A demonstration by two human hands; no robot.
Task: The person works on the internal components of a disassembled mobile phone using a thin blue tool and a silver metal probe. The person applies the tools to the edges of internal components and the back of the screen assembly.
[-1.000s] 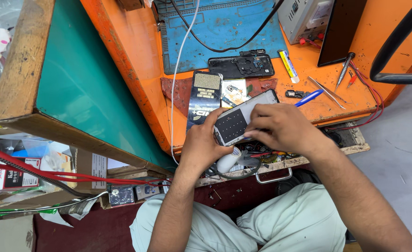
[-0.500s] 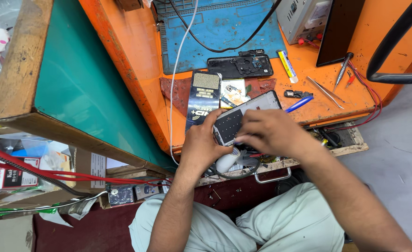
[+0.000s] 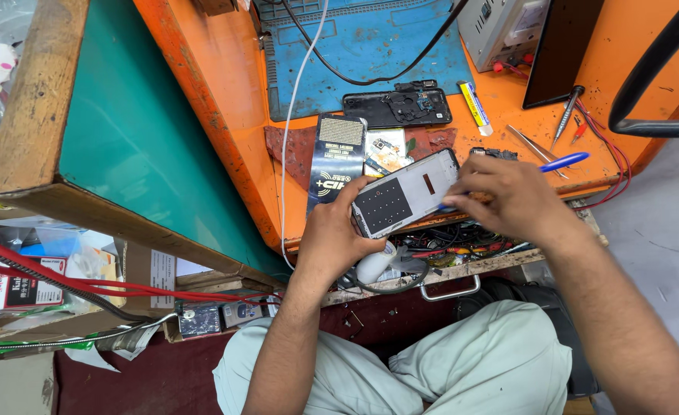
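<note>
Left hand: your grip is closed around the lower end of the opened phone, thumb over its near corner; hold it steady and level here, above the front edge of the orange surface.
Right hand: your grip is pinched narrow on a blue-handled tool, whose tip sits hidden under your fingers at the phone's upper end; judged from this, keep the tip shallow and the strokes small.
Opened phone: it lies tilted between both hands, its inner face up, a grid of dots on the grey half and a small reddish slot near the middle; keep your thumb off these.
Support: rest the wrists on the surface edge if you can, since the phone hangs partly over the cluttered tray of wires below.
Nearby parts: the black back cover lies on the blue mat, well apart; tweezers and a screwdriver lie just beyond your right hand.
Hazard: the white cable runs down close beside your left hand; avoid snagging it.
</note>
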